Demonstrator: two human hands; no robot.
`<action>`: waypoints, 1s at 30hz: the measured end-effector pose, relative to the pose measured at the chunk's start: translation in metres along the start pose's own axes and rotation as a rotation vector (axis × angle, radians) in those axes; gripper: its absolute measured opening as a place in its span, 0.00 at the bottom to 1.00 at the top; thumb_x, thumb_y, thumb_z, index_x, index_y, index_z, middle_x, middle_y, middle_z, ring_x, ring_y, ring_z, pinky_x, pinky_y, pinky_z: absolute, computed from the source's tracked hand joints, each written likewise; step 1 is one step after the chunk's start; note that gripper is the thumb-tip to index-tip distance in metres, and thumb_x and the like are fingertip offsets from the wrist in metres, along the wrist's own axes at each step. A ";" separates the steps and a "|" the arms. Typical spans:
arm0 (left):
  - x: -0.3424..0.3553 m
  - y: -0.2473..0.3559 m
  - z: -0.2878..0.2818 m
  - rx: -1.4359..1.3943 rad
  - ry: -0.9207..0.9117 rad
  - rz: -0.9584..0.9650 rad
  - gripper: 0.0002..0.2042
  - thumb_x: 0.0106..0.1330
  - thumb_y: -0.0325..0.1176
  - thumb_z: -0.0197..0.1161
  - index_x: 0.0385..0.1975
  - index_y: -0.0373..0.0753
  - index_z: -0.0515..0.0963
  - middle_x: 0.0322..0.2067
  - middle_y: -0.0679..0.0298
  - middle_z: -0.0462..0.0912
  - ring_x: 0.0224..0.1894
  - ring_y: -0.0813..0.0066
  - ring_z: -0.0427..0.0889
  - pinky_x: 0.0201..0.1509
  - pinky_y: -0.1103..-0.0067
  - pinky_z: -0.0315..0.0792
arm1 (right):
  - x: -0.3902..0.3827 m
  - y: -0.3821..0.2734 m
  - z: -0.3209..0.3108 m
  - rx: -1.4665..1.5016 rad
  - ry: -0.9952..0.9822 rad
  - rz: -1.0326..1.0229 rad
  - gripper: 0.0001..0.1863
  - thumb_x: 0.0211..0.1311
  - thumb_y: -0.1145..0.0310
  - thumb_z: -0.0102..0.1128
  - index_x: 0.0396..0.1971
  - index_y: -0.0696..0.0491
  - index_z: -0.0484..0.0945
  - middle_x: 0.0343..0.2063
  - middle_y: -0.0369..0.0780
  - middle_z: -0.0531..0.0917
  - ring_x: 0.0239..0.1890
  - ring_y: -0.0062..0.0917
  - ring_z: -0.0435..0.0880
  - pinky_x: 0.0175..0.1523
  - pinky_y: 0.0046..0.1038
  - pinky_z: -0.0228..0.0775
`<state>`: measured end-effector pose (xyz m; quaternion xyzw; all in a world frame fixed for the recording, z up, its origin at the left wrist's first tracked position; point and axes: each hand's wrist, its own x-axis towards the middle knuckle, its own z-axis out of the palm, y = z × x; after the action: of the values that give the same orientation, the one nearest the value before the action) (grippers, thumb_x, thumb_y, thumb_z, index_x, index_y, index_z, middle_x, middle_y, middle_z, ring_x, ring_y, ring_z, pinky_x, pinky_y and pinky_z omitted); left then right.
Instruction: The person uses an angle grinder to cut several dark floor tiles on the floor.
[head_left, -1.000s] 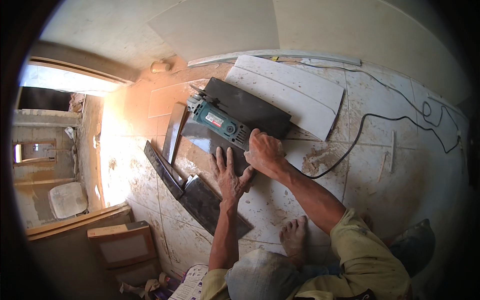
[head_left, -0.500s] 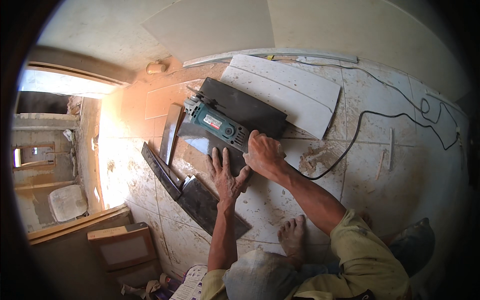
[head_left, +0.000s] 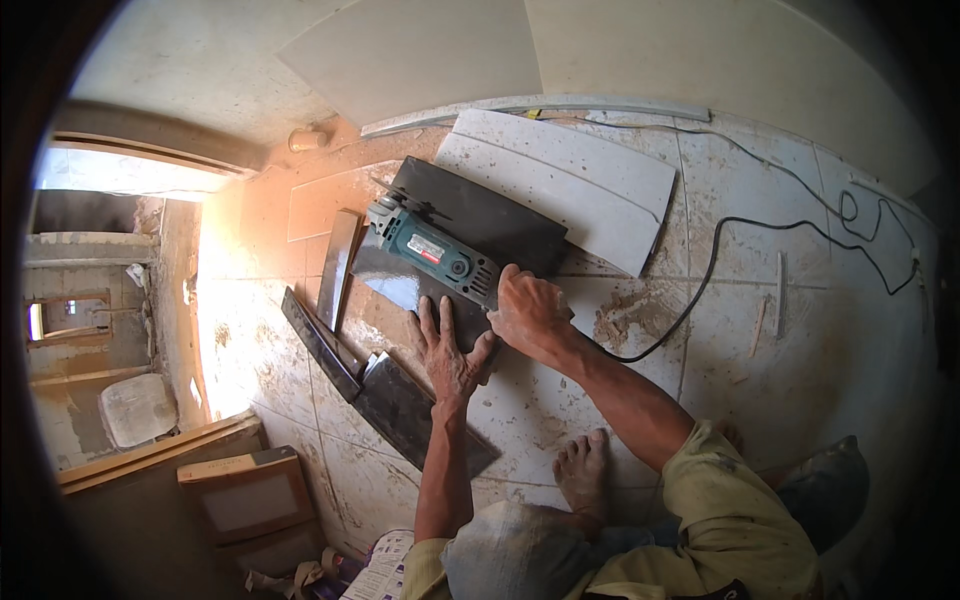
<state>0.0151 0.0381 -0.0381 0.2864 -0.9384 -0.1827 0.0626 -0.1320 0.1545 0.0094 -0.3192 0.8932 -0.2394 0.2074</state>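
My right hand [head_left: 531, 312] is wrapped round the rear end of a teal angle grinder [head_left: 425, 245]. The grinder lies across a dark glossy tile [head_left: 378, 272], its head toward the upper left. Dust hangs in the air beyond the head; the disc's contact with the tile is hard to make out. My left hand [head_left: 450, 355] rests flat on the tile's near part, fingers spread, just below the grinder. Another dark tile [head_left: 490, 215] lies behind the tool. Cut dark pieces lie at the near left, among them a broad tile piece [head_left: 415, 405] and a curved strip [head_left: 320, 342].
White panels [head_left: 570, 175] lie at the back. A black power cord [head_left: 712, 262] loops over the dusty tiled floor to the right. My bare foot [head_left: 581, 470] is close to the work. Cardboard boxes [head_left: 245, 500] stand at the lower left, beside a bright doorway.
My hands and the grinder hold nearly the same places. The whole picture has shifted very slightly, with no clear movement of the tool along the tile.
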 end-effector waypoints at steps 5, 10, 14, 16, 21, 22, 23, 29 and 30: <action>0.000 0.001 0.000 -0.014 -0.010 -0.013 0.43 0.54 0.61 0.65 0.67 0.40 0.65 0.72 0.48 0.51 0.74 0.38 0.44 0.73 0.50 0.45 | -0.003 0.004 0.001 -0.005 0.010 -0.005 0.20 0.51 0.64 0.71 0.34 0.61 0.72 0.31 0.49 0.83 0.31 0.36 0.89 0.32 0.32 0.83; 0.000 -0.001 0.001 -0.029 -0.004 -0.006 0.44 0.54 0.60 0.65 0.68 0.41 0.64 0.72 0.47 0.51 0.74 0.37 0.44 0.73 0.50 0.46 | -0.005 0.004 -0.002 -0.009 -0.004 0.004 0.20 0.51 0.63 0.71 0.35 0.61 0.72 0.31 0.49 0.83 0.31 0.37 0.88 0.32 0.32 0.83; 0.000 0.001 0.001 -0.032 -0.005 -0.007 0.43 0.54 0.60 0.66 0.68 0.41 0.64 0.72 0.47 0.51 0.73 0.37 0.44 0.73 0.50 0.46 | -0.007 0.007 0.002 -0.002 -0.003 0.017 0.20 0.51 0.63 0.71 0.35 0.61 0.72 0.30 0.49 0.83 0.31 0.37 0.88 0.31 0.32 0.83; 0.000 0.004 -0.002 -0.030 -0.009 -0.016 0.43 0.54 0.59 0.66 0.68 0.41 0.64 0.72 0.47 0.51 0.73 0.37 0.44 0.73 0.50 0.46 | -0.009 0.008 -0.001 0.003 -0.005 0.015 0.20 0.51 0.63 0.71 0.35 0.61 0.72 0.30 0.50 0.83 0.31 0.37 0.88 0.31 0.33 0.83; 0.000 0.001 0.001 -0.020 0.006 -0.003 0.43 0.54 0.58 0.66 0.68 0.41 0.64 0.71 0.46 0.52 0.73 0.37 0.45 0.73 0.50 0.46 | -0.014 0.012 0.001 0.008 0.017 0.002 0.19 0.52 0.64 0.69 0.34 0.61 0.72 0.30 0.51 0.83 0.30 0.38 0.88 0.30 0.34 0.83; 0.000 0.001 0.001 -0.024 0.011 -0.003 0.43 0.54 0.58 0.66 0.68 0.41 0.64 0.71 0.46 0.53 0.73 0.37 0.45 0.73 0.51 0.46 | -0.015 0.012 0.000 0.021 0.012 0.000 0.17 0.52 0.66 0.67 0.34 0.62 0.72 0.30 0.51 0.83 0.30 0.38 0.88 0.30 0.34 0.83; 0.000 0.000 0.001 -0.023 0.010 -0.001 0.43 0.54 0.58 0.66 0.68 0.41 0.64 0.71 0.46 0.53 0.73 0.37 0.45 0.73 0.51 0.46 | -0.016 0.013 0.000 0.034 0.007 -0.002 0.16 0.53 0.67 0.65 0.34 0.62 0.72 0.30 0.51 0.83 0.30 0.38 0.88 0.29 0.34 0.83; 0.000 0.001 0.001 -0.025 0.019 0.009 0.42 0.54 0.58 0.67 0.68 0.42 0.64 0.71 0.46 0.53 0.73 0.37 0.45 0.73 0.50 0.46 | -0.018 0.017 0.003 0.040 0.033 -0.008 0.12 0.54 0.71 0.60 0.34 0.63 0.72 0.30 0.52 0.82 0.30 0.40 0.88 0.29 0.34 0.83; 0.000 0.001 0.001 -0.027 0.018 0.006 0.42 0.54 0.58 0.67 0.68 0.43 0.64 0.71 0.46 0.53 0.73 0.37 0.45 0.73 0.50 0.46 | -0.018 0.018 0.004 0.041 0.033 -0.008 0.12 0.54 0.71 0.60 0.34 0.63 0.72 0.30 0.52 0.82 0.30 0.40 0.88 0.29 0.34 0.83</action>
<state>0.0145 0.0388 -0.0388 0.2846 -0.9360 -0.1927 0.0756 -0.1253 0.1777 0.0001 -0.3142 0.8902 -0.2637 0.1981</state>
